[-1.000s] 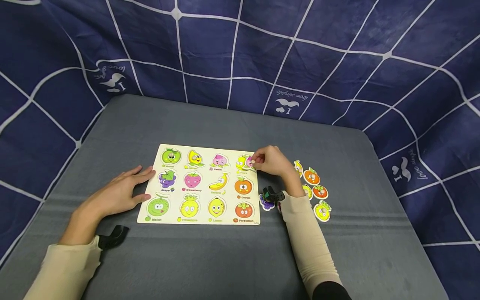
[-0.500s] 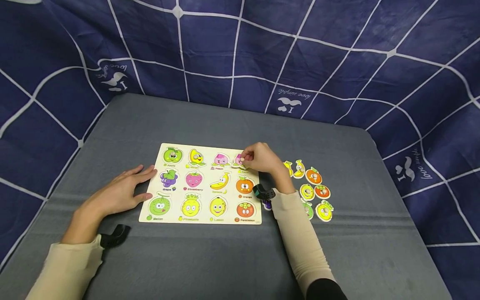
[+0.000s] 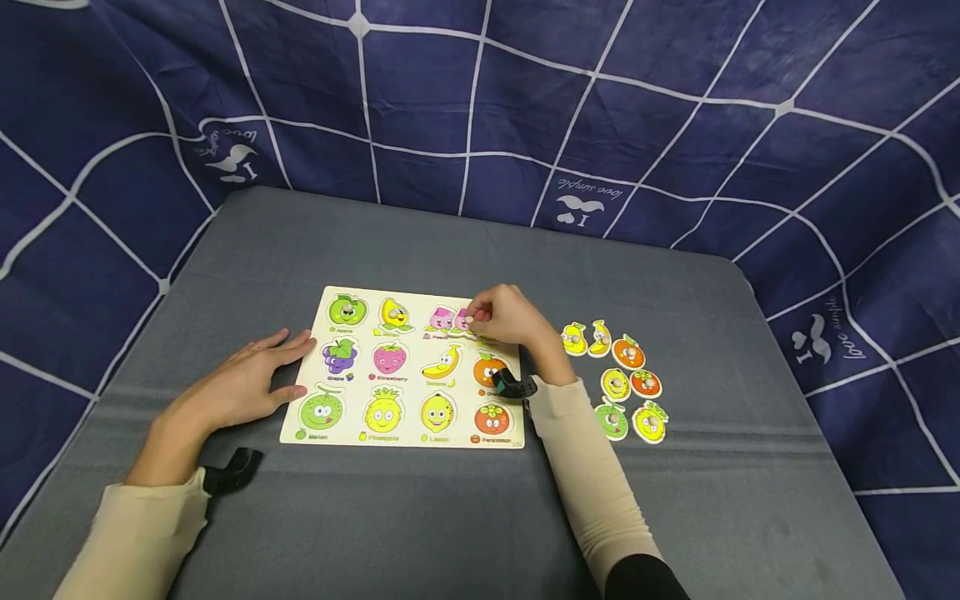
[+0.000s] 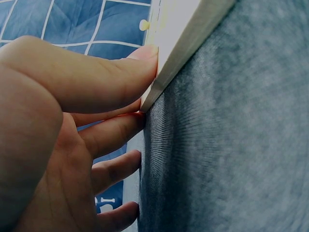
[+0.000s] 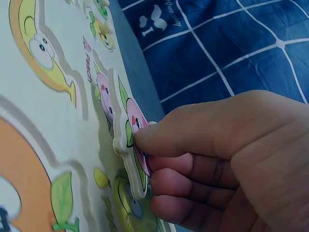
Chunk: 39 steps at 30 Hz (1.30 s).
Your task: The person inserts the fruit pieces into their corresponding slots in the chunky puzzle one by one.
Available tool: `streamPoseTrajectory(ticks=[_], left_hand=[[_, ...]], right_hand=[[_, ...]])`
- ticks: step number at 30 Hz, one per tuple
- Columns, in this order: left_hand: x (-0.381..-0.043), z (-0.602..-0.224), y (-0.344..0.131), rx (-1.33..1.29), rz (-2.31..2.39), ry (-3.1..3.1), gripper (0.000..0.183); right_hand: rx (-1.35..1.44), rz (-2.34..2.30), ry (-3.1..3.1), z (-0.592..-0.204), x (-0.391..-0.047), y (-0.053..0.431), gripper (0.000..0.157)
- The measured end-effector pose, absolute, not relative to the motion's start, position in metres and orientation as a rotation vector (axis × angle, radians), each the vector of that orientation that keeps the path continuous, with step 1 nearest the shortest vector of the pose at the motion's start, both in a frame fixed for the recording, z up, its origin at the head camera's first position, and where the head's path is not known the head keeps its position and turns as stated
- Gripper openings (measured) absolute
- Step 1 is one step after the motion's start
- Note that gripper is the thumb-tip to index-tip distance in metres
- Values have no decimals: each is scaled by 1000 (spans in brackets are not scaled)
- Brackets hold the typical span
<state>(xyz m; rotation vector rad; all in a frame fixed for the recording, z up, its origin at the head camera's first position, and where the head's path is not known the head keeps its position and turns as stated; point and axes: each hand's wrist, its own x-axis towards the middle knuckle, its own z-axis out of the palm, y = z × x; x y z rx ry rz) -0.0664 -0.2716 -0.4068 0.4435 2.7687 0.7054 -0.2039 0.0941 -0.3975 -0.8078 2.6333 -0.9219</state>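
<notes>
In the head view a cream fruit puzzle board (image 3: 354,333) lies on the grey table. My right hand (image 3: 504,315) pinches a pink peach puzzle piece (image 5: 137,118) by its knob, between thumb and fingers. The piece is tilted close over the board, beside the printed peach recess (image 5: 103,96), and partly covers the pear spot. My left hand (image 3: 243,379) rests at the board's left edge with fingers extended; in the left wrist view its thumb (image 4: 137,67) touches that edge. An apple piece (image 3: 348,311) and a mango piece (image 3: 393,314) sit in the top row.
Several loose fruit pieces lie right of the board, including a pear (image 3: 573,339), a banana (image 3: 599,338), an orange (image 3: 628,352), a melon (image 3: 612,421) and a pineapple (image 3: 649,423). A blue curtain with white lines (image 3: 420,100) hangs behind the table.
My right hand has carried the peach piece left, from over the pear spot to the peach recess. The loose pear piece has come into view. My left hand stays at the board's edge.
</notes>
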Motion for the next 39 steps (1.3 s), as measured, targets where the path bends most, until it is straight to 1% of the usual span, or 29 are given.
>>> streamPoseTrajectory(ticks=[8, 39], left_hand=[[-66, -407, -273, 448, 704, 2771, 74], [-64, -407, -273, 455, 696, 2784, 73]], right_hand=[[-854, -921, 2639, -400, -205, 82, 6], [-782, -903, 2641, -402, -207, 58, 3]])
